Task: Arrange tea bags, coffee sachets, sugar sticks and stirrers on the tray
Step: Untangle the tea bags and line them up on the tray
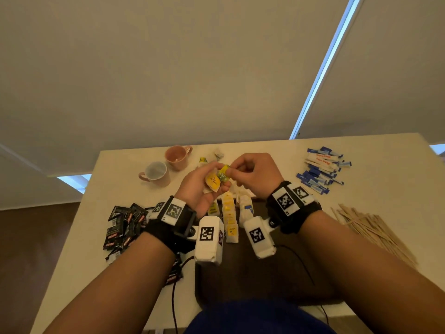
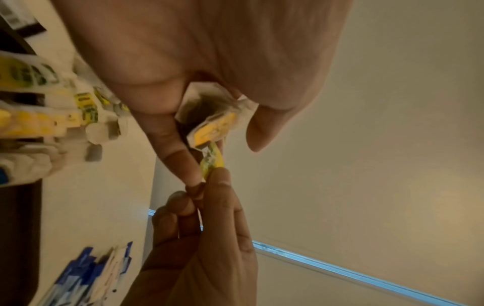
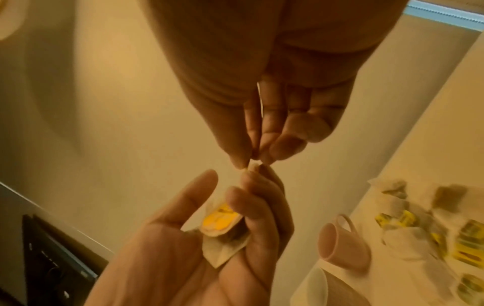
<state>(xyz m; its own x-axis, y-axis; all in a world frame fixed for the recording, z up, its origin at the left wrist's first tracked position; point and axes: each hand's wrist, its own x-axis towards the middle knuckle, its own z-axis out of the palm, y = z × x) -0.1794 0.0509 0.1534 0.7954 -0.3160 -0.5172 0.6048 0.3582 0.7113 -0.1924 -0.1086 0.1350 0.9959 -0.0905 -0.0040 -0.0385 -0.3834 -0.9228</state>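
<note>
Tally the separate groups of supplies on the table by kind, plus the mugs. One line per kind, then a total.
Pink mugs: 2
Pile of black coffee sachets: 1
Pile of blue and white sugar sticks: 1
Pile of wooden stirrers: 1
Group of yellow-tagged tea bags: 1
Total: 6
Single items within the piles overlap too much to count.

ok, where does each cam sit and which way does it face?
Head: on the head, facing forward-down at the table; both forearms, left hand, right hand show.
Left wrist: along the left palm to the tea bag.
Right wrist: along the right fingers to the left hand.
Shared: all show the tea bag.
</note>
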